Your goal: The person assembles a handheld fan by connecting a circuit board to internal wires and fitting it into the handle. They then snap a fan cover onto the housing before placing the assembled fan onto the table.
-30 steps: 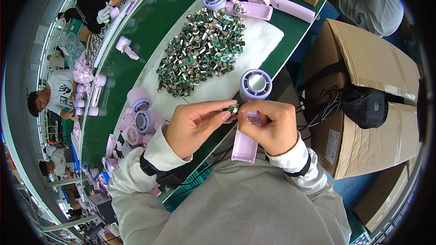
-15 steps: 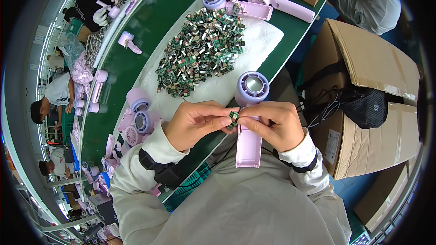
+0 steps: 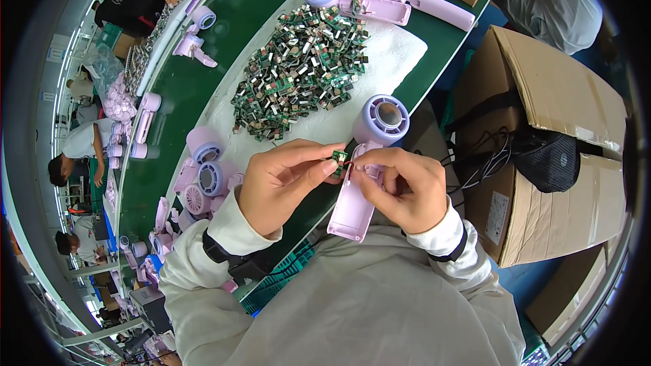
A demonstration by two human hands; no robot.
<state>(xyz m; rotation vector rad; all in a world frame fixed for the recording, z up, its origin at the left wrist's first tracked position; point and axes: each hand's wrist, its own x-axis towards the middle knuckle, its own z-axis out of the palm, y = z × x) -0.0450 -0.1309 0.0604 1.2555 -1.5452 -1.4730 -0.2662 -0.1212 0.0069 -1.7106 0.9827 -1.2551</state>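
Note:
My left hand (image 3: 281, 183) pinches a small green circuit board (image 3: 339, 163) between thumb and forefinger. Close beside it, my right hand (image 3: 407, 186) has thumb and forefinger closed on a thin red wire (image 3: 350, 163) at the board's edge. Below the right hand lies a pink handheld fan (image 3: 351, 215), its handle shell open like a trough and tilted toward me. Its round purple fan head (image 3: 381, 120) points away from me, past my fingers. Part of the handle is hidden behind the right hand, so what supports the fan cannot be made out.
A large heap of circuit boards (image 3: 298, 74) lies on a white sheet (image 3: 393, 44) on the green table (image 3: 186, 95). Fan parts (image 3: 210, 176) sit left of my arm, more at the far end. Cardboard boxes (image 3: 556, 149) stand right. Other people work across the table.
The fan's handle end has swung left, tilting the fan. Both hands have shifted slightly, and the red wire shows more plainly beside the board. Across the table, another fan has appeared beside the lone one.

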